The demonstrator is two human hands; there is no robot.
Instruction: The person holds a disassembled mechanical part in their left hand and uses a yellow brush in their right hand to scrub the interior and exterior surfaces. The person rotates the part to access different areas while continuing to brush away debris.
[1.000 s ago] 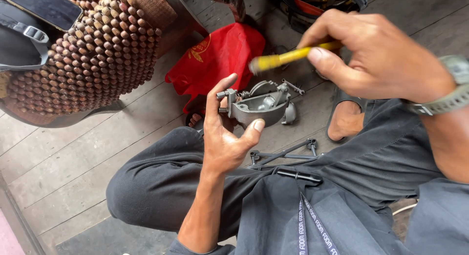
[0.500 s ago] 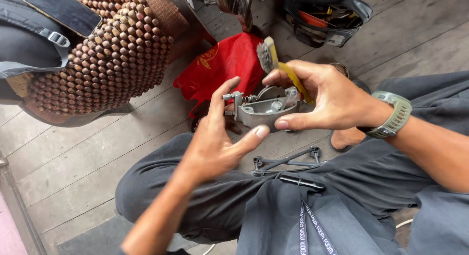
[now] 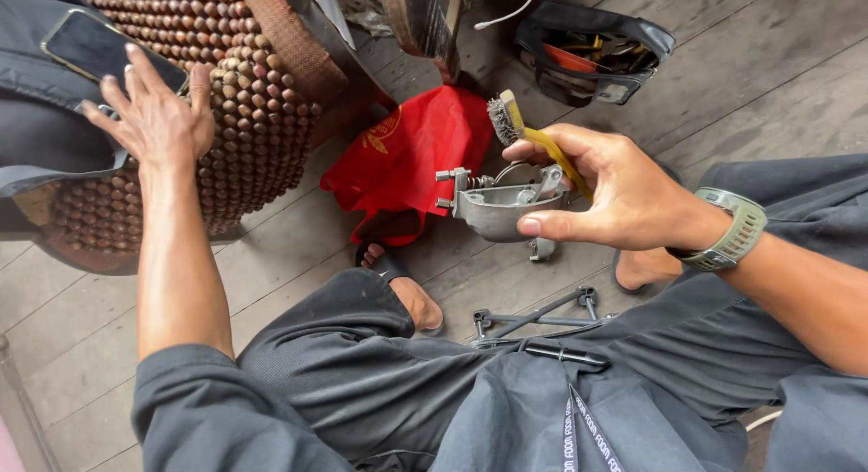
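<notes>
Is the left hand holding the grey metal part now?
No, the left hand rests on the wooden bead seat cover; the right hand holds the grey metal part.

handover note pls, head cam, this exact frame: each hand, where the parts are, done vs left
Left hand: open, fingers on a dark phone lying on the wooden-bead seat cover. It grips nothing.
Right hand: holds both the grey metal part and a yellow-handled wire brush, bristles up, off the part.
Elsewhere: red cloth on the plank floor behind the part; thin metal brackets on the floor by the knees; open black tool pouch at top.
Done: cannot tell how clean the part is.
Left: judging by the pose, brushing is paused; the part needs a second hand again.
</notes>
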